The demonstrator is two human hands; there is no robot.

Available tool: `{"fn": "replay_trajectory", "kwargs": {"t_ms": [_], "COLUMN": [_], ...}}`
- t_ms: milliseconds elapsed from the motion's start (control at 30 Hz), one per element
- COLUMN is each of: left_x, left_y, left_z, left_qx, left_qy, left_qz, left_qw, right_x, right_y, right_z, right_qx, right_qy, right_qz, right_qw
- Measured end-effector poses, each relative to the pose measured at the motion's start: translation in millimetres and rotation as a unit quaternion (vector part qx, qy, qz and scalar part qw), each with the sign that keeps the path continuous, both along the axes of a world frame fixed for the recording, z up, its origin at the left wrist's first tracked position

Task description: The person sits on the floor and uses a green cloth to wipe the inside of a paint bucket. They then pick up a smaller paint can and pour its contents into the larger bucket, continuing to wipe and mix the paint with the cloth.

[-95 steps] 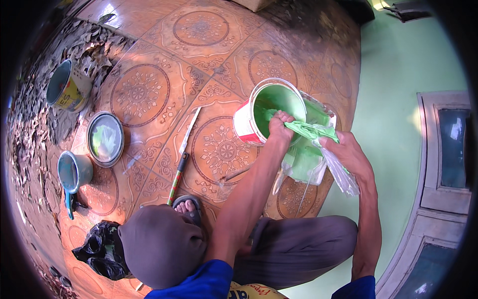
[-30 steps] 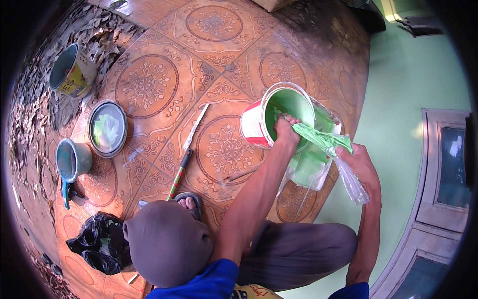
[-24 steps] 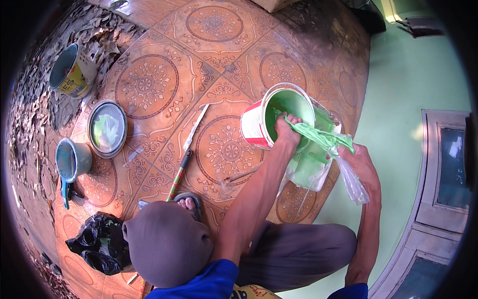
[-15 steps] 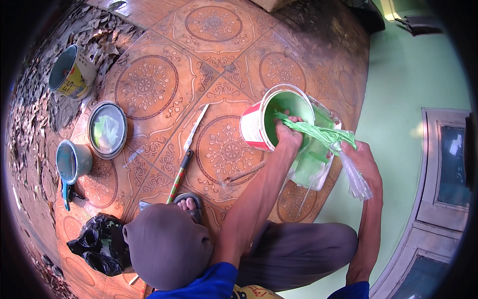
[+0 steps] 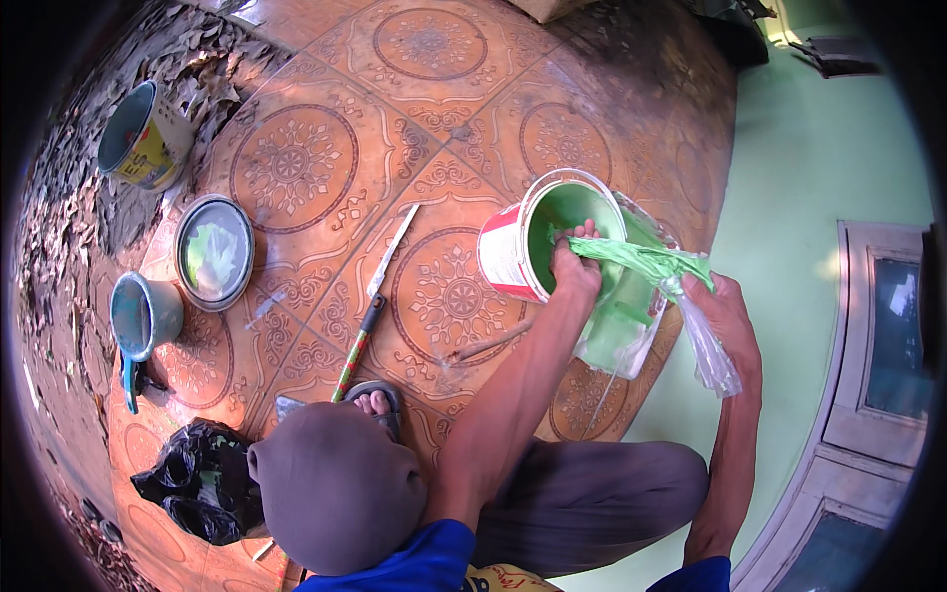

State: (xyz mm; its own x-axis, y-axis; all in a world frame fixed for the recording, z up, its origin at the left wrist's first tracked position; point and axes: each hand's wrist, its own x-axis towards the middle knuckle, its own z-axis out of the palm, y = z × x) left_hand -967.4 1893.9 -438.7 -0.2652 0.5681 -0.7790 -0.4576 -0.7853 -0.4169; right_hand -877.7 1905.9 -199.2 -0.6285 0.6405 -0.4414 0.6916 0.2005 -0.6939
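Note:
A clear plastic bag (image 5: 646, 260) smeared with green paint is stretched and twisted between my two hands. My left hand (image 5: 577, 264) is closed round its left end, over the mouth of a white and red paint bucket (image 5: 506, 255) whose inside is coated green. Closed on the other end is my right hand (image 5: 725, 314), close to the green wall. The unpainted part of the bag hangs down beside that wrist. Under the bag, a paint tray (image 5: 617, 345) streaked with green lies right of the bucket and is partly hidden by it.
On the patterned tiles lie a long-bladed tool (image 5: 393, 252), a stick (image 5: 490, 342) and a round lid (image 5: 214, 254). Left of them stand a blue dipper (image 5: 148, 316) and a yellow-labelled bucket (image 5: 148, 138). A black plastic bag (image 5: 202, 483) sits near my knee. The wall (image 5: 789, 237) borders the right.
Both hands have shifted slightly to the right with the plastic bag, still stretched between them. My left hand's fingers show a little more above the bag. The bucket stays in place.

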Motion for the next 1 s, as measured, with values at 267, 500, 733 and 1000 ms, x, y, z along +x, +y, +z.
{"fn": "replay_trajectory", "kwargs": {"t_ms": [267,500,733,1000], "left_x": [1.0,-0.3,2.4,38.6], "left_y": [2.3,1.1,-11.3,-30.3], "left_z": [-5.7,-4.4,15.0,65.6], "left_qx": [-0.003,-0.003,0.057,0.079], "left_qy": [-0.008,-0.025,0.011,0.204], "left_qz": [0.023,0.026,-0.029,-0.166], "left_qw": [1.000,0.999,0.998,0.962], "right_x": [-3.4,1.5,6.0,-2.0], "right_y": [-1.1,6.3,7.9,4.8], "right_z": [0.3,-4.6,-11.7,-39.8], "right_qx": [-0.002,-0.001,0.025,0.245], "right_qy": [0.001,-0.007,-0.034,-0.033], "right_qz": [-0.003,0.003,0.026,0.138], "right_qw": [1.000,1.000,0.999,0.959]}}
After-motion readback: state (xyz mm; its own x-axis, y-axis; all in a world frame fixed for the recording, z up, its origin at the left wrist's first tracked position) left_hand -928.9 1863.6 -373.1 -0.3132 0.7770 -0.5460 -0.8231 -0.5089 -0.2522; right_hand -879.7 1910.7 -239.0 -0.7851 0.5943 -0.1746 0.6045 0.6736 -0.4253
